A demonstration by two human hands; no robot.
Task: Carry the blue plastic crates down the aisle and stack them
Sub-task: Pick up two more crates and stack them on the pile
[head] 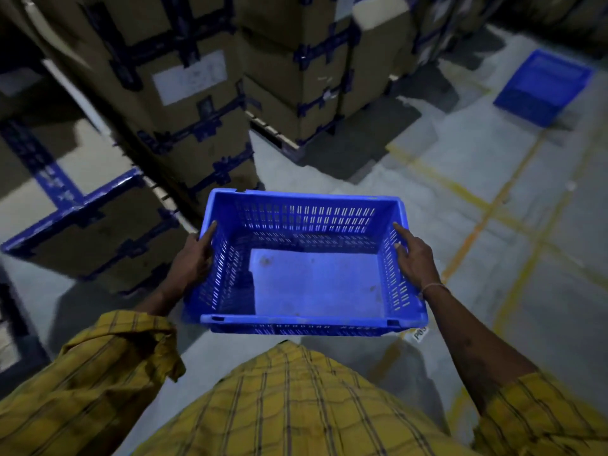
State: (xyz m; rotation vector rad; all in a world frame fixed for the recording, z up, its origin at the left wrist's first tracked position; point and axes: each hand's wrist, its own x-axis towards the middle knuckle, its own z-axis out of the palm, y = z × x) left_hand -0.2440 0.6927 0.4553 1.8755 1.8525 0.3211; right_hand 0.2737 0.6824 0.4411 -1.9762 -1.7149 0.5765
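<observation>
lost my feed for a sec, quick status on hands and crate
Left hand and right hand grip the carried crate by its short sides. Second crate on floor ahead right. Stacked cartons close on left; nothing blocking.

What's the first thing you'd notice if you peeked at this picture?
The bright blue slotted plastic crate in the middle, held at its two short sides by the left hand and right hand. Next, another blue plastic crate on the floor, far right, and tall stacks of brown cardboard boxes on the left.
</observation>
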